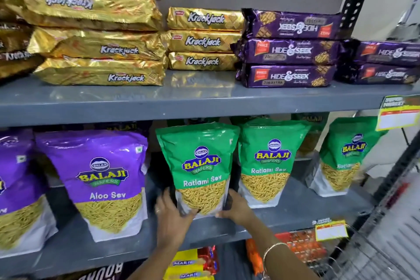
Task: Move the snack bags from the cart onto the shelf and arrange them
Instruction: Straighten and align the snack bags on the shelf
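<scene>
- Head view: both hands clasp the base of one green Ratlami Sev bag (200, 166), which stands upright on the grey middle shelf (295, 209).
- Left hand (170, 218) has its fingers curled around the bag's lower left corner; a ring shows on one finger.
- Right hand (236, 208) wraps the lower right corner, thumb on the front of the pack; a thin bangle (270, 251) circles that wrist.
- Just right of the held bag stands a second green Ratlami Sev pack (268, 161), and a third green pack (341, 157) stands further right, apart from it.
- To the left stand purple Aloo Sev bags (100, 179).
- On the upper shelf (181, 98) lie stacked gold Krackjack packets (204, 40) and purple Hide & Seek packets (288, 50).
- A wire cart (368, 259) shows at the lower right corner.
</scene>
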